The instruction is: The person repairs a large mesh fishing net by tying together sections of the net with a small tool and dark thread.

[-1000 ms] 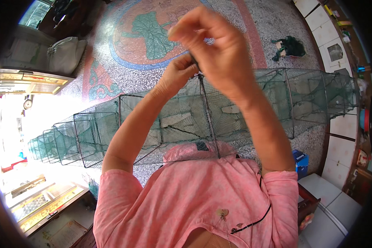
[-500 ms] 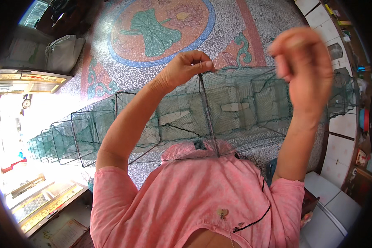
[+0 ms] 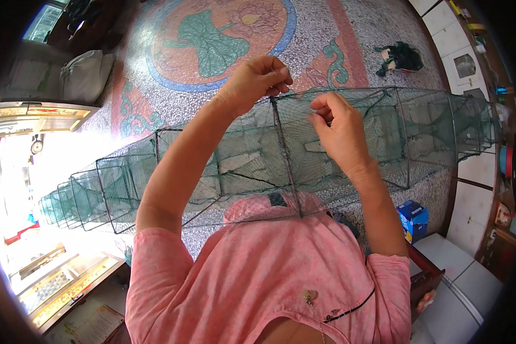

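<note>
the left hand's fingers (image 3: 278,77) were pinched narrow on the top corner of a wire frame (image 3: 285,155) of the long green net trap (image 3: 241,166), which stretched across the mosaic floor (image 3: 350,34) at chest height. the right hand's fingers (image 3: 321,112) were closed on the netting just beside that corner; any twine was too fine to see. to my eye, the step went best with the left hand (image 3: 255,80) steadying the frame and the right hand (image 3: 338,135) keeping the mesh taut. i counted two hands, one trap, one blue box (image 3: 414,218), one dark net bundle (image 3: 401,57).
</note>
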The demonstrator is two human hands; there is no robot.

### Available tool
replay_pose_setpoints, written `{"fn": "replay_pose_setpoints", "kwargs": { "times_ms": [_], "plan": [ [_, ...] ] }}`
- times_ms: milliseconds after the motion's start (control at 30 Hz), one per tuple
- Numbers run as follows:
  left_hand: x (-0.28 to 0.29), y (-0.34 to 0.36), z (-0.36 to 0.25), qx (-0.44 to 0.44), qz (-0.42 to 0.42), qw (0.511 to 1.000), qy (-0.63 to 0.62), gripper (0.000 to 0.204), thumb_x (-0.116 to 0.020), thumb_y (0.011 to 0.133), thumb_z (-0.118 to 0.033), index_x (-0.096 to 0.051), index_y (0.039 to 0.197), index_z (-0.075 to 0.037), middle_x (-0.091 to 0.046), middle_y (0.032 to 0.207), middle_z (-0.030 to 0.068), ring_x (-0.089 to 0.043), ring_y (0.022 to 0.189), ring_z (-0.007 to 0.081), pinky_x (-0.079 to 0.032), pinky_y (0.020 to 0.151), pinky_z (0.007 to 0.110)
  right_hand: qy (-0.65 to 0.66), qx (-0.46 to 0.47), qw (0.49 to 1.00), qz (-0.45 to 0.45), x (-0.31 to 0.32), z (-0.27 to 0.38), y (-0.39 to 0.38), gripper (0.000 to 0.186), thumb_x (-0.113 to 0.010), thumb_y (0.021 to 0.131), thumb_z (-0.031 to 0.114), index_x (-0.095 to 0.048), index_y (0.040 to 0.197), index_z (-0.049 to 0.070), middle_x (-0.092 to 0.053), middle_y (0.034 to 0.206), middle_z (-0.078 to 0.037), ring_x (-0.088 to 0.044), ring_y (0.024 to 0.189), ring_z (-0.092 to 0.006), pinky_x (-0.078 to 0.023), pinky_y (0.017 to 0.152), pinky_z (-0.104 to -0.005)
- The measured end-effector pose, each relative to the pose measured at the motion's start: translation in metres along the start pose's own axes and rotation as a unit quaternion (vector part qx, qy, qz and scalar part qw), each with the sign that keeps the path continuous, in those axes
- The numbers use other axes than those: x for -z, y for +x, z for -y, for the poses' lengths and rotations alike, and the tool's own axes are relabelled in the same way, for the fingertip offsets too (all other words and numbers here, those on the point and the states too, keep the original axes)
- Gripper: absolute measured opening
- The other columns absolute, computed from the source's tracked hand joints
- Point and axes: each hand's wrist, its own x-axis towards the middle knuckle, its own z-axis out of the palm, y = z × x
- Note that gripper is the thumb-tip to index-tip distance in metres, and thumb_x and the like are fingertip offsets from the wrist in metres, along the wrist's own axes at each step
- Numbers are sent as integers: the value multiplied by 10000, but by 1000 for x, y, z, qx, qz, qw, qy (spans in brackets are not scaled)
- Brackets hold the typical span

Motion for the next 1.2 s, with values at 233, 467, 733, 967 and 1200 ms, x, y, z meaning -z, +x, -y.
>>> {"fn": "replay_pose_setpoints", "kwargs": {
  "times_ms": [233, 467, 733, 967, 1200],
  "plan": [
    [1, -2, 7, 29, 21, 999, -20, 203, -643, 877, -217, -632, 955, -30, -627, 864, 7, -562, 749, 78, -473, 704, 215, 56, -12, 997, -56, -14, -4, 0, 164, -660, 741, -34, -541, 839, 24, -593, 754, -102, -622, 680, -232, -485, 587, -319],
    [-4, -5, 4, 36, 6, 995, 88, 172, -562, 914, -190, -600, 907, -23, -562, 764, -13, -506, 714, 70, -428, 664, 224, -19, 77, 995, -63, -26, 0, 14, 98, -640, 776, 16, -579, 852, 21, -581, 839, -125, -597, 754, -301, -477, 612, -385],
    [-25, -19, 8, -182, -118, 962, 169, 122, -495, 940, -108, -518, 921, 10, -550, 783, 20, -485, 699, 78, -439, 656, 238, -158, 78, 984, -24, -19, 13, 38, 154, -639, 821, 216, -624, 807, 63, -621, 812, -109, -607, 773, -325, -478, 623, -412],
    [-6, -11, 16, -87, -41, 991, -92, 151, -497, 963, -170, -547, 924, -33, -574, 809, 3, -538, 731, 72, -468, 684, 225, -127, 34, 991, 34, -14, 15, 45, 202, -619, 843, 261, -621, 785, 68, -648, 752, -116, -625, 689, -325, -478, 583, -406],
    [-8, -9, 16, -97, -29, 995, -23, 162, -524, 955, -184, -568, 994, -32, -571, 830, -8, -521, 776, 65, -461, 744, 224, 154, 228, 954, -120, 4, 63, 82, 169, -566, 925, 211, -630, 880, 60, -649, 773, -9, -601, 736, -76, -462, 649, -217]
  ]
}}
